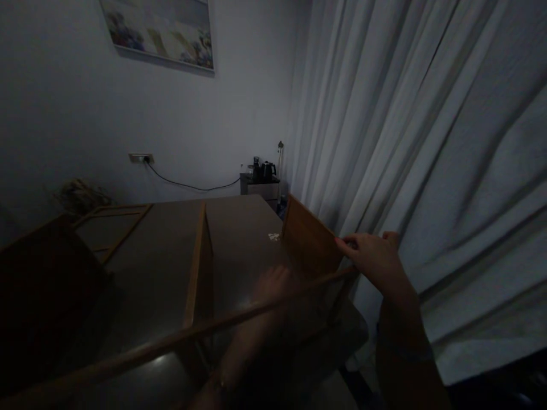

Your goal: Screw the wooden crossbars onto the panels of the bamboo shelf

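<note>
My right hand [371,256] pinches the top corner of a brown wooden panel [310,236] that stands on edge at the right side of the table. Smeared by motion, my left hand [271,287] reaches over the tabletop behind a long wooden rail [171,341]; whether it touches anything cannot be made out. That rail crosses the foreground and meets the panel's near end by my right hand. A wooden divider board [200,267] stands upright in the middle, left of my left hand.
The grey tabletop [239,222] carries a few small white pieces [274,236]. At left are a dark wooden panel [47,285] and a thin wooden frame [128,233]. A white curtain [384,142] hangs close on the right. A black kettle [268,171] stands on a far cabinet [261,191].
</note>
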A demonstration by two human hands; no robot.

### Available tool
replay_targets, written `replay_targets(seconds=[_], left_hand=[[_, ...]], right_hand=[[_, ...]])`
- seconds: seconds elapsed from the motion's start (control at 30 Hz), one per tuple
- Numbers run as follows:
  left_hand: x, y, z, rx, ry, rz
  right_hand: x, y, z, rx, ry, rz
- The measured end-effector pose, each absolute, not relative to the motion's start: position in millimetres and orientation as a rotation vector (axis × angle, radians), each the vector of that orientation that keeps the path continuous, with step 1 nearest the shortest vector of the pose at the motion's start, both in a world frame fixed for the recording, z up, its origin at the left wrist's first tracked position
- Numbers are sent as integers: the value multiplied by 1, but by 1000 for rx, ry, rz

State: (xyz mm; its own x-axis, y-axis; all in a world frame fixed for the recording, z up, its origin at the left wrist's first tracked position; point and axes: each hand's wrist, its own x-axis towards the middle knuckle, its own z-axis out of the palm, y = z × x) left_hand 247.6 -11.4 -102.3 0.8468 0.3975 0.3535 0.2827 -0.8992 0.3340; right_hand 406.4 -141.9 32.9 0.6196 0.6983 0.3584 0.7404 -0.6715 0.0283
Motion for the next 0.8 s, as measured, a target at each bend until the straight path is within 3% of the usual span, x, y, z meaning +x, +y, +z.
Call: replay_targets(seconds=[0.2, 0.37, 0.8], left_hand=[[277, -17, -84, 2268, 335, 1193], [331, -10, -59, 2072, 62, 1466], [381, 9, -62, 2290, -271, 1216]], right_hand=[[407, -141, 35, -2682, -1222, -402], [408, -142, 36, -2645, -1212, -282], [416, -147, 30, -2542, -1190, -179]])
